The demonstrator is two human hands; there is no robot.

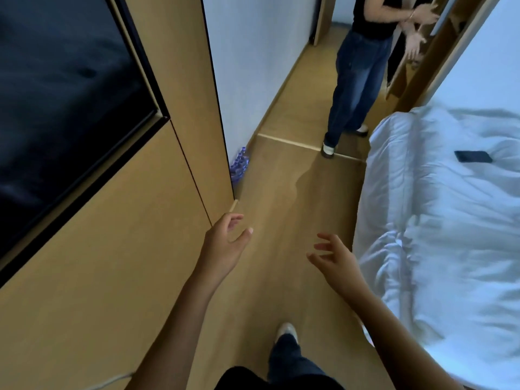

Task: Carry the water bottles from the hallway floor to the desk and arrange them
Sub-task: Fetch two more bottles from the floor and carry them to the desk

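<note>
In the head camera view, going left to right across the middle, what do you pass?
Black screen → wooden wall panel → pack of water bottles on the floor → standing person's shoe → white bed → dark phone lying on it.

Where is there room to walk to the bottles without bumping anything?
The bare wooden floor between the wood-panelled wall and the bed is free, ahead of both empty hands, left hand and right hand. The water bottles sit tight in the corner by the white wall. Farther on, another person crowds the hallway.
</note>
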